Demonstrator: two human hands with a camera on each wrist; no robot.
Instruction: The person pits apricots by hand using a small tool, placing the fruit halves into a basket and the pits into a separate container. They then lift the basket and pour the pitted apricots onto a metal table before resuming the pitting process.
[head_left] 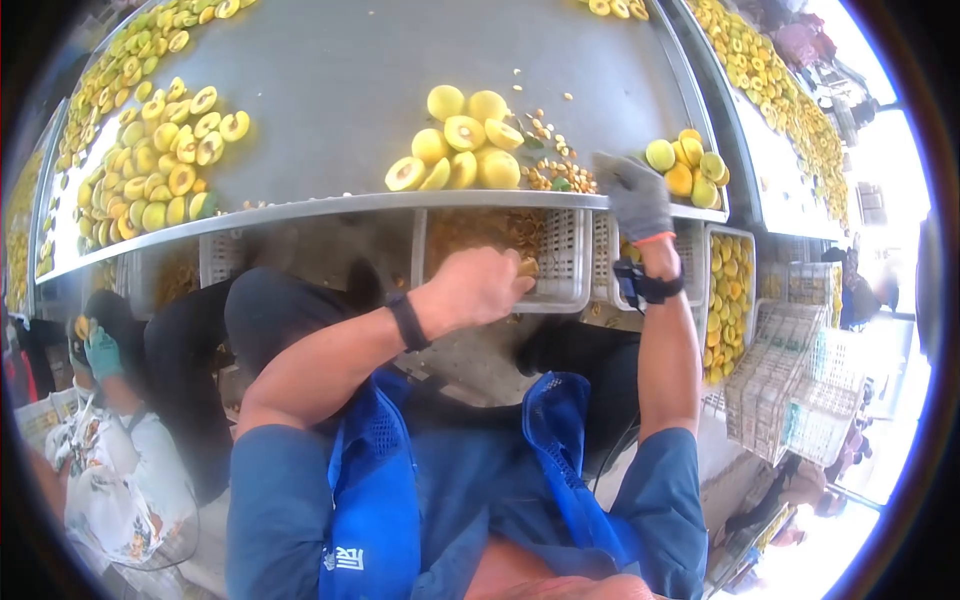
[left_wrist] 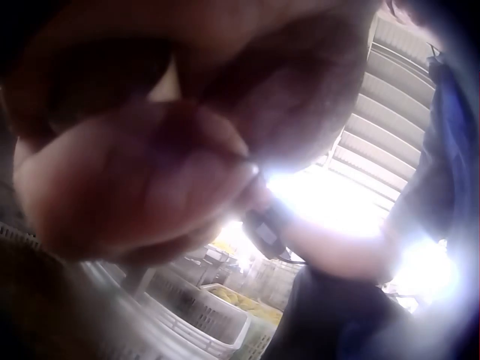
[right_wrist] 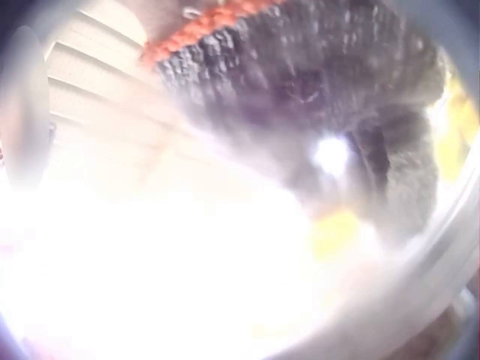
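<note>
My bare left hand (head_left: 480, 285), a black band at its wrist, is above a white crate at the table's front edge. Its fingers curl round a small tan piece (head_left: 528, 268), too blurred to name; only a pale sliver (left_wrist: 166, 84) shows in the left wrist view. My right hand (head_left: 637, 195) wears a grey glove with an orange cuff and reaches over the metal rim. Its fingers are close to apricot pits (head_left: 560, 170) and beside a small heap of apricots (head_left: 688, 168). A yellow patch (right_wrist: 335, 234) appears by the glove; I cannot tell whether it is held.
A pile of whole and halved apricots (head_left: 462, 140) lies on the metal table (head_left: 340, 90). More halves (head_left: 150, 170) cover its left side. White crates (head_left: 565, 260) stand under the front edge; another crate of apricots (head_left: 728, 300) is at right. Another person's gloved hand (head_left: 102, 352) shows at left.
</note>
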